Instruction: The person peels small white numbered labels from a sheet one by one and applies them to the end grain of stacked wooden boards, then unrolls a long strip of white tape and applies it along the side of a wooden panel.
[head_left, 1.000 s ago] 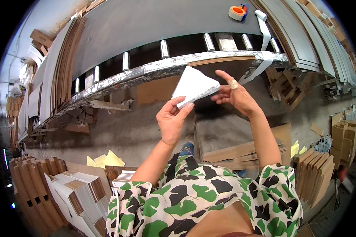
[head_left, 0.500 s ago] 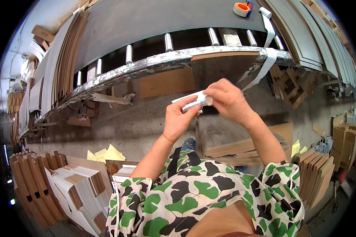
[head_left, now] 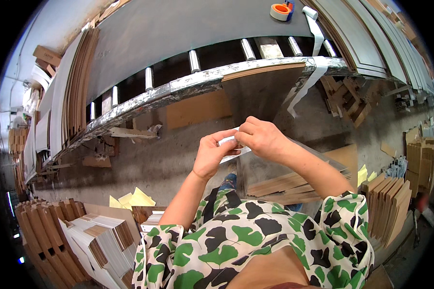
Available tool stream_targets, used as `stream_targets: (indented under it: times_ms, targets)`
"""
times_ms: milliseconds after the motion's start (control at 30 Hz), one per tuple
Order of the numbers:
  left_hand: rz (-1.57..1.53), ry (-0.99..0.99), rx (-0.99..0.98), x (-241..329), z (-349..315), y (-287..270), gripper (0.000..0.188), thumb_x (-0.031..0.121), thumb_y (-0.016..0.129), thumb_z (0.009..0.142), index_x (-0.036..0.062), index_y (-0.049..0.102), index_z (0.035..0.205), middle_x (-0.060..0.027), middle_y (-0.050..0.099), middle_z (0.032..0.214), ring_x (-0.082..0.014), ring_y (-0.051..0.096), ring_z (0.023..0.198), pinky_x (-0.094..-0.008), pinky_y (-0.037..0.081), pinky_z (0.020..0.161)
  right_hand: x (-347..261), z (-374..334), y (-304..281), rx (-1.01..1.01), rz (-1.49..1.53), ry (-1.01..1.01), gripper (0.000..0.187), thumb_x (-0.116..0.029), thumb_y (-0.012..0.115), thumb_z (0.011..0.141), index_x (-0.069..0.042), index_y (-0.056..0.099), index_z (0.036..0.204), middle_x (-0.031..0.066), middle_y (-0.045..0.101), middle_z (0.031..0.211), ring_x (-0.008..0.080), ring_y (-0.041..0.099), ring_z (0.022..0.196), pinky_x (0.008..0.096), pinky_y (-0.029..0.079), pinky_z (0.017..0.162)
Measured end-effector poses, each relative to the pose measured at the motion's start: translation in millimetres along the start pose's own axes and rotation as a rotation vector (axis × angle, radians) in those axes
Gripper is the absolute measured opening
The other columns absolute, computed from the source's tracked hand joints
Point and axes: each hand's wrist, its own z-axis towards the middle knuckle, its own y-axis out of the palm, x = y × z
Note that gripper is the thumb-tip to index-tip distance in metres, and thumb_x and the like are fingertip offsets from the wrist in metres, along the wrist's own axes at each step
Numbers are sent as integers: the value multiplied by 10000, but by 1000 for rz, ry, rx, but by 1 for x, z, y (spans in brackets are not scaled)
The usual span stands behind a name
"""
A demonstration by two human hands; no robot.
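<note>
In front of my body, over the floor, both hands are together on a small white strip (head_left: 242, 152) that looks folded or layered. My left hand (head_left: 209, 155) pinches it between thumb and fingers. At its upper end the fingertips of my right hand (head_left: 261, 138) are pressed together on it. Part of the strip lies hidden behind the fingers, and its material is hard to make out.
Ahead runs a roller conveyor (head_left: 194, 61) bearing a large dark grey panel (head_left: 173, 31). An orange-and-white tape roll (head_left: 278, 12) lies on the panel. A white band (head_left: 316, 74) hangs over the frame. Panels (head_left: 62, 91) lean at left; boards (head_left: 282, 185) lie low before me.
Both hands have come lower with the strip. My right hand has moved left, closer to the left one, and its fingers are tighter together. The view has shifted slightly.
</note>
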Motion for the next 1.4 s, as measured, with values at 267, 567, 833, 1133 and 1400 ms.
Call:
stream_targets:
  times_ms: [267,567,833,1133,1400]
  targets:
    - [-13,118,192,-11,21,-11,366,5,599,846,-57,524,1199,-122,630,1040,-168,639,885,-264,530,732,28,-10,12,305,314,169,182,-12,629,691,-44,602,868,86,579,824,238,566,760,318,494,664]
    - [635,757,740,-4,153,-27,750,148,704,795,12,282,1400,-204,624,1032,-229,638,890,-325,489,801,209,-61,62,829,506,1148,145,-156,614,831,-32,660,890,38,637,771,139,595,710,283,476,658]
    - [382,649,908,-8,188,-8,723,147,767,744,-65,388,1322,-141,594,1092,-133,604,774,-253,479,751,237,-73,75,882,24,1060,201,-225,703,744,-45,621,776,102,603,701,279,598,668,364,477,644]
    - [140,581,543,-27,177,-30,728,-8,708,751,-51,322,1366,-139,542,1181,-157,572,973,-254,474,790,216,-81,6,957,909,1102,233,-65,699,777,-12,560,957,32,625,780,77,543,642,211,447,589]
    - [101,355,330,-3,160,-26,1012,-96,677,639,31,94,1457,-218,460,1289,-193,570,1040,-268,477,786,219,-53,6,586,357,1053,277,-112,662,734,-7,552,966,93,657,790,198,644,761,311,497,726]
